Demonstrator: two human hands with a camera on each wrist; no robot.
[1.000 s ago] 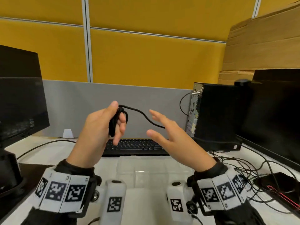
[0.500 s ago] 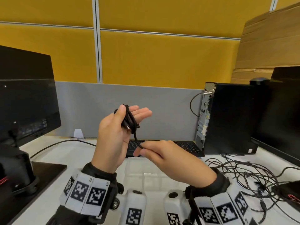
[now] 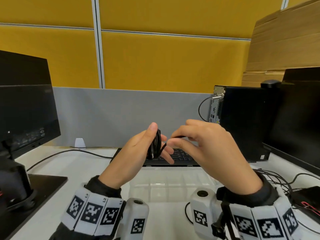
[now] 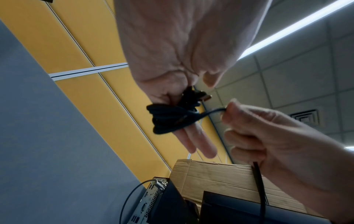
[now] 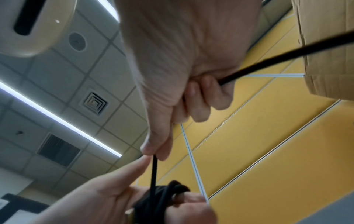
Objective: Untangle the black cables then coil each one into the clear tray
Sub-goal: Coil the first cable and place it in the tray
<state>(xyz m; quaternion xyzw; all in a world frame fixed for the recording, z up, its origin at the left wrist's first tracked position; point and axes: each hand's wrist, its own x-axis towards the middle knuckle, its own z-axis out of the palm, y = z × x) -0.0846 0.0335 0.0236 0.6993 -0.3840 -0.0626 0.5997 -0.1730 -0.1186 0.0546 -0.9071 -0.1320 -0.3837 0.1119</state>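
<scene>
A black cable [image 3: 156, 144] is wound in a tight coil round the fingers of my left hand [image 3: 150, 135], and the thumb clamps it against them. The coil [image 4: 172, 119] has a plug end sticking out near the thumb. Just right of it, my right hand [image 3: 173, 140] pinches the free run of the same cable [image 5: 153, 171] between thumb and forefinger; the rest trails out through its curled fingers. Both hands hover above the clear tray [image 3: 173, 187], which lies on the white desk. More black cables [image 3: 277, 179] lie tangled on the desk at the right.
A black keyboard [image 3: 181, 157] sits behind the tray. A monitor [image 3: 26, 104] on its stand is at the left. A black computer case [image 3: 242, 122] and a second monitor [image 3: 301, 115] stand at the right, with cardboard [image 3: 285, 40] behind them.
My right hand, open a second ago, closed on the cable below the left hand and has carried it up to the right of the coil. The left hand's coil has grown.
</scene>
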